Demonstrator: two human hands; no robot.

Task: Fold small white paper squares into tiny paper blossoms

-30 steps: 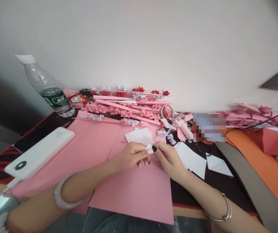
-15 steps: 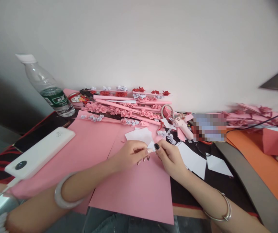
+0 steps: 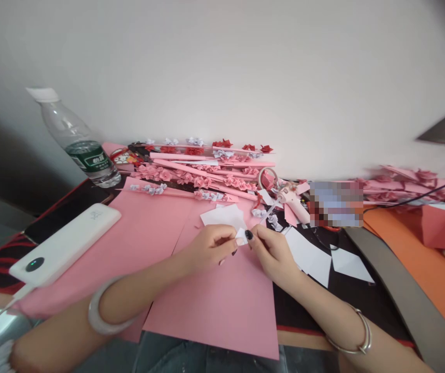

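Small piece of white paper (image 3: 241, 235) sat between both hands' fingertips, over the far part of a pink sheet (image 3: 214, 311). Left hand (image 3: 212, 246) pinched it at thumb and forefinger; right hand (image 3: 271, 251) pinched its right edge, black-nailed thumb on top. Fold detail too small to read. White sheets (image 3: 222, 216) lay just beyond the left hand, more white paper (image 3: 310, 256) right of the right hand. Glue gun (image 3: 294, 202) and paper flowers (image 3: 197, 180) lay farther back. Power bank (image 3: 65, 243) and bottle (image 3: 88, 155) stood off left, orange sheet (image 3: 435, 280) right.
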